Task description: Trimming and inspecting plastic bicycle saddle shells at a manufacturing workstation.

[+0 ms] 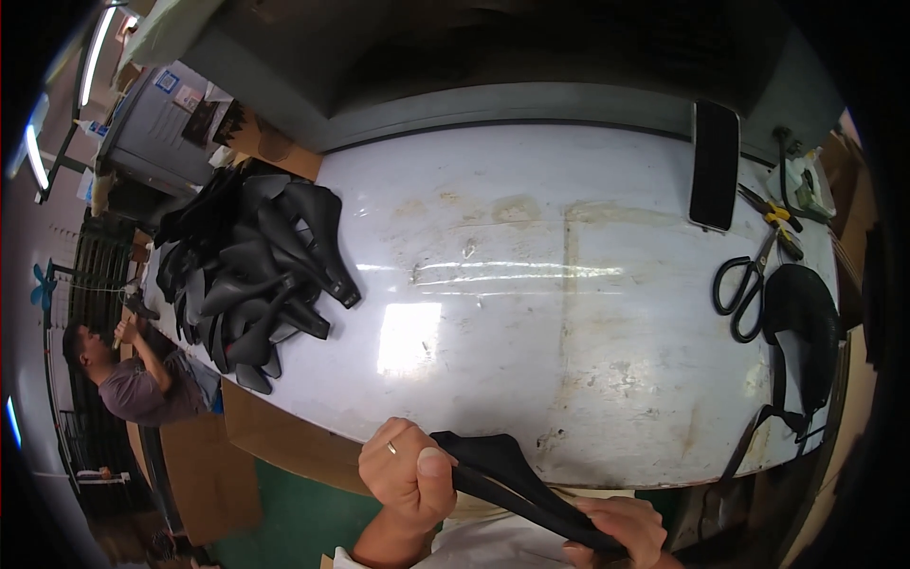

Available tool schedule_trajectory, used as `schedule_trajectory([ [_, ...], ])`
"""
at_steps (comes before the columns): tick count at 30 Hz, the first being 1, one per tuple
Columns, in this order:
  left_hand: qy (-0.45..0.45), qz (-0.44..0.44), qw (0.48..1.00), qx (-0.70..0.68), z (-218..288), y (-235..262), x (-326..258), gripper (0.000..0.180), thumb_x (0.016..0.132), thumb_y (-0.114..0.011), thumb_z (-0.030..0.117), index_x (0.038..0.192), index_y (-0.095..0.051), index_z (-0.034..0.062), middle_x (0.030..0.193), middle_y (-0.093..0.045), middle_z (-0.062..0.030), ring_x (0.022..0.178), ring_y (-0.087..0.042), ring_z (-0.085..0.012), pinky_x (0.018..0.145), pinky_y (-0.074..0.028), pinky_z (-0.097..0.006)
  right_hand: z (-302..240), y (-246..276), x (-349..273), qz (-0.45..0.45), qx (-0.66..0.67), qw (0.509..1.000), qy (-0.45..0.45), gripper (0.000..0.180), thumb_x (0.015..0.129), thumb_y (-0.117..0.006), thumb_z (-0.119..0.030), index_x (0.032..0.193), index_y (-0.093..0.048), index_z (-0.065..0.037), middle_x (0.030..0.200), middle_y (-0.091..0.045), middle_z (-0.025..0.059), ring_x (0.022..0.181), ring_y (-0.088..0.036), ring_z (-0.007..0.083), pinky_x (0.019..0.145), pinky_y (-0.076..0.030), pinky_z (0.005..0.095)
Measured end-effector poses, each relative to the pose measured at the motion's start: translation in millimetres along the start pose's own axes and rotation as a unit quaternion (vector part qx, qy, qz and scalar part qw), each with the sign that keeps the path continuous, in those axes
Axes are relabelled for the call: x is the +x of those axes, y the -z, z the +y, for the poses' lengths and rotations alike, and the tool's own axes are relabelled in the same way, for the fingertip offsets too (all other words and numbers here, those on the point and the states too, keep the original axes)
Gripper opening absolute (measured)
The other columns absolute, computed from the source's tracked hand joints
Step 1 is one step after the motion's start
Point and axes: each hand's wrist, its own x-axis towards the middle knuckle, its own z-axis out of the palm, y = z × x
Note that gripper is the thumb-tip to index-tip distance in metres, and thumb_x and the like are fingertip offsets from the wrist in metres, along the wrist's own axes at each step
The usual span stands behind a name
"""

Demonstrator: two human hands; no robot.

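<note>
A black bicycle saddle is stretched between my two hands at the near edge of the table. My left hand is closed round one end, its thumb pressed on the rim. My right hand grips the other end, low in the view, where its fingers are partly hidden. A long gap shows along the saddle's side. On the left of the table lies a heap of similar black bicycle saddles, piled over one another.
The white table has stains and glare. At its right lie a smartphone, black-handled scissors, yellow-and-black pliers and a black curved piece. A cardboard box stands behind the heap. Another person works at far left.
</note>
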Motion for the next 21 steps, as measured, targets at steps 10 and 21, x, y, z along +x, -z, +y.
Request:
schedule_trajectory([
  [10, -0.051, -0.067, 0.994, 0.068, 9, -10, 15, 0.038, 0.097, -0.060, 0.037, 0.086, -0.061, 0.0005, 0.080, -0.059, -0.0124, 0.070, -0.054, -0.0289, 0.063, -0.042, -0.040, -5, 16, -20, 0.020, 0.012, 0.987, -0.158, 0.036, 0.086, -0.080, -0.003, 0.119, -0.067, 0.003, 0.101, -0.076, 0.0172, 0.085, -0.075, 0.0271, 0.074, -0.059, 0.0352],
  [21, 0.339, -0.349, 0.770, -0.413, -16, -37, -15, 0.036, 0.102, -0.064, 0.016, 0.132, -0.055, -0.0018, 0.102, -0.070, -0.0091, 0.090, -0.063, -0.0080, 0.080, -0.052, -0.026, -14, 53, -2, -0.283, -0.060, 0.898, -0.332, 0.032, 0.079, -0.086, -0.020, 0.097, -0.074, 0.004, 0.073, -0.070, 0.0110, 0.064, -0.069, 0.0188, 0.062, -0.055, 0.0280],
])
